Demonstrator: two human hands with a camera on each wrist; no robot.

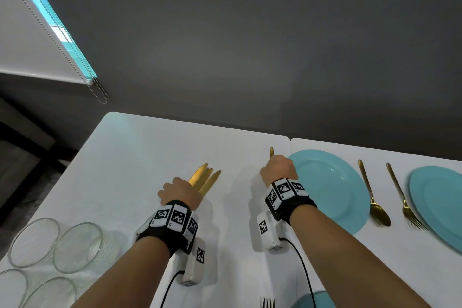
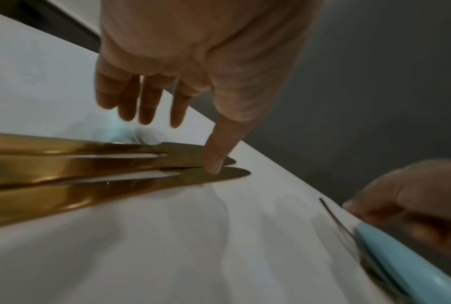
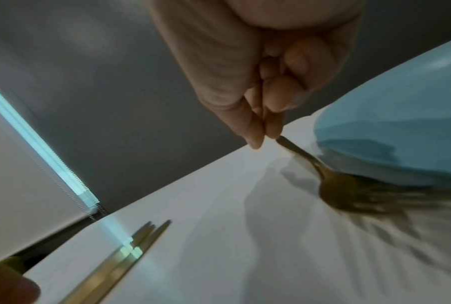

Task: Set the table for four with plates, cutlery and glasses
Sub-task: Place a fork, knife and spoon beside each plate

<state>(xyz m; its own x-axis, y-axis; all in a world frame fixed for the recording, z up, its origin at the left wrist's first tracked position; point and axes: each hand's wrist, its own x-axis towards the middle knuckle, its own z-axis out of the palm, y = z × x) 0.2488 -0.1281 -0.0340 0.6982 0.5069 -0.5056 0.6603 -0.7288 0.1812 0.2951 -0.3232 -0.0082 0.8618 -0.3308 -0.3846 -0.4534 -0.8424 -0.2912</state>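
Note:
Three gold knives lie fanned on the white table. My left hand is over their handles; in the left wrist view its fingers hang straight and the thumb tip touches a knife blade. My right hand pinches the handle of a gold fork between thumb and fingers. The fork's tines are low beside the left rim of a blue plate, and the handle's end sticks out past the hand.
Right of that plate lie a gold spoon and a fork, then a second blue plate. Several empty glasses stand at the near left. Another fork and plate sit at the near edge. A grey wall runs behind the table.

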